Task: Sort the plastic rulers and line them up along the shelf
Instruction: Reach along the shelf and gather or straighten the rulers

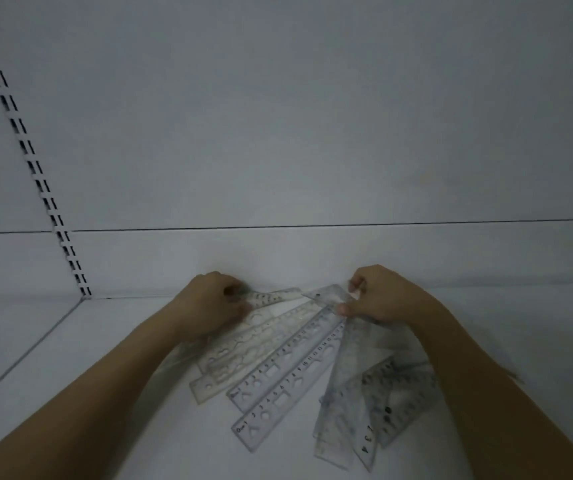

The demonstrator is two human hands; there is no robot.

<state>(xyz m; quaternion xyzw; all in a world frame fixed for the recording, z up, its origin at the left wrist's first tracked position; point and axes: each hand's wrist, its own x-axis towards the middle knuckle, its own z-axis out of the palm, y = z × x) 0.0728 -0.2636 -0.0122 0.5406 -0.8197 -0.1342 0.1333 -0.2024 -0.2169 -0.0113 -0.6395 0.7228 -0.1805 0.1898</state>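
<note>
Several clear plastic rulers point(288, 375) lie fanned out on the white shelf point(87, 393), their far ends meeting near the back wall. My left hand point(209, 306) grips the far end of a stencil ruler point(274, 296) at the top of the fan. My right hand point(382, 296) pinches the far end of another clear ruler point(326, 294) between thumb and fingers. More rulers point(396, 396) overlap under my right forearm, partly hidden by it.
The shelf's white back panel point(313, 133) rises just behind the hands. A slotted upright point(32, 161) runs down the back at the left. Bare shelf surface extends left and right of the pile.
</note>
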